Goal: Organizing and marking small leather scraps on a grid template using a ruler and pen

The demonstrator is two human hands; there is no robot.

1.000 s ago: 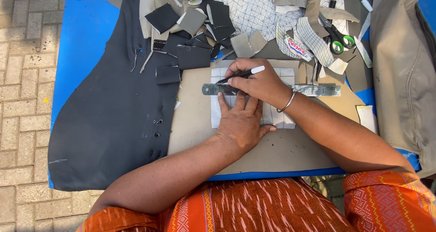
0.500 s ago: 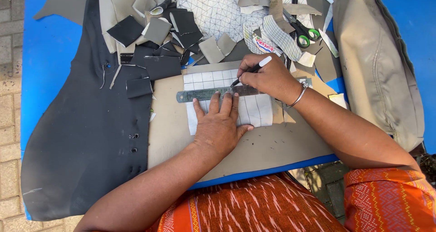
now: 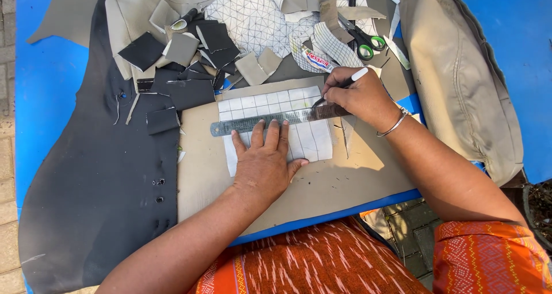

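Ruler: metal ruler [image 3: 270,121] lies almost level across the upper part of the white gridded sheet [image 3: 307,141], middle of the frame, on a tan board [image 3: 345,182].
Left hand: left hand [image 3: 264,161] is spread flat, palm down, fingers fanned wide; fingertips press on the ruler's lower edge, palm on the sheet just below it.
Right hand: right hand [image 3: 359,95] is curled tight around a black pen with a white cap [image 3: 342,85], right of centre; the tip meets the sheet at the ruler's upper edge, near its right end.
Wrist: a silver bangle [image 3: 394,124] circles the right wrist.
Surroundings: green-handled scissors [image 3: 363,41] lie above the right hand; black and tan scraps [image 3: 190,58] crowd the upper left.
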